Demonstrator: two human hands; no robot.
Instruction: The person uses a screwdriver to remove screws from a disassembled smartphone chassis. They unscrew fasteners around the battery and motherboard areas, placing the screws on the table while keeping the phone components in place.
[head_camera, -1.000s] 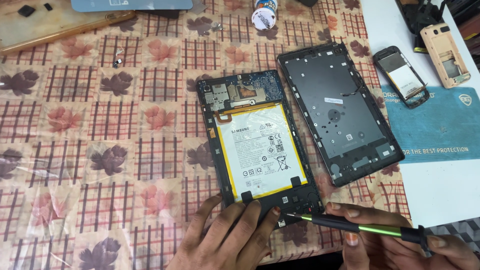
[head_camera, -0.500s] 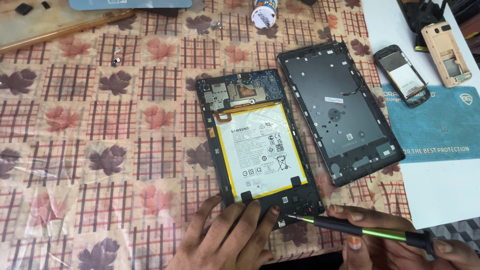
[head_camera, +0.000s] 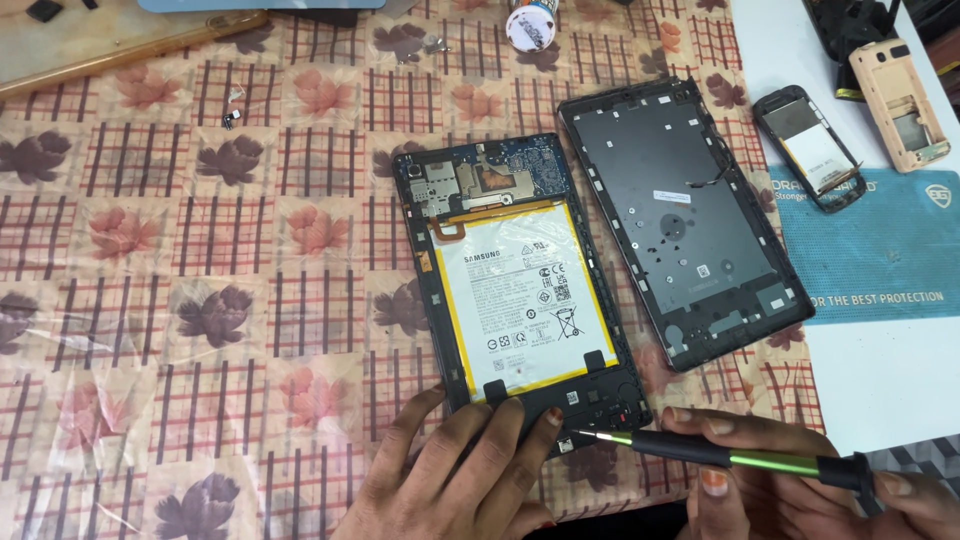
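On the checked, leaf-printed tablecloth (head_camera: 200, 300), near the front edge: one opened black tablet body with a white rectangular battery and blue circuit board (head_camera: 520, 290), lying flat, back off.

One detached dark plastic back cover (head_camera: 680, 220), just beside it on the right.

Two small dismantled phones, one black (head_camera: 810, 148), one beige (head_camera: 900, 105), on the white surface with one teal mat (head_camera: 880, 250).

One slim black-and-green screwdriver (head_camera: 720, 455), tip at the tablet's lower edge.

Left hand (head_camera: 460, 470): spread flat, pressing the tablet's bottom end. Right hand (head_camera: 800, 490): closed around the screwdriver.

Risks, judged: the tip may slip into the battery or board; a freed screw could vanish against the busy cloth.
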